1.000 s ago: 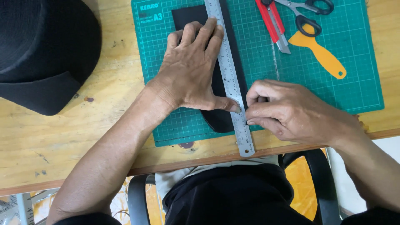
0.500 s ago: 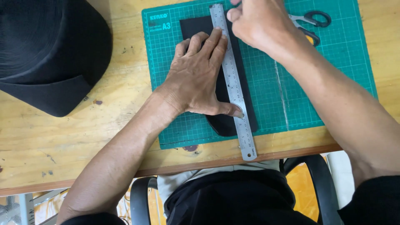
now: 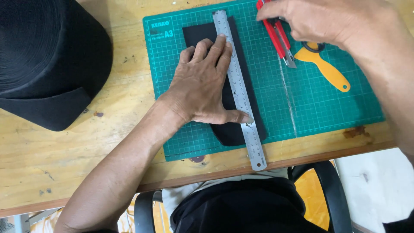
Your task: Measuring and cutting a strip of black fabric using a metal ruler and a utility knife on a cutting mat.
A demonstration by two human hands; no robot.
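My left hand (image 3: 202, 88) lies flat on a black fabric strip (image 3: 254, 116) and a steel ruler (image 3: 243, 108). Its fingertips and thumb press the ruler down along the strip. Both rest on a green cutting mat (image 3: 327, 108). At the top of the mat, the fingers of my right hand (image 3: 327, 19) are closed around the upper end of a red utility knife (image 3: 282, 43). The knife's blade end still points down at the mat. Orange-handled scissors (image 3: 325, 67) lie beside the knife, their upper part hidden under my right hand.
A black cap (image 3: 47, 64) sits on the wooden table (image 3: 86, 146) at the left. The mat's lower edge nearly reaches the table's front edge. A black chair armrest (image 3: 332, 190) shows below the edge.
My right hand left the ruler's lower end, moved up across the mat and now sits on the red knife. My left hand stayed on the ruler and strip.
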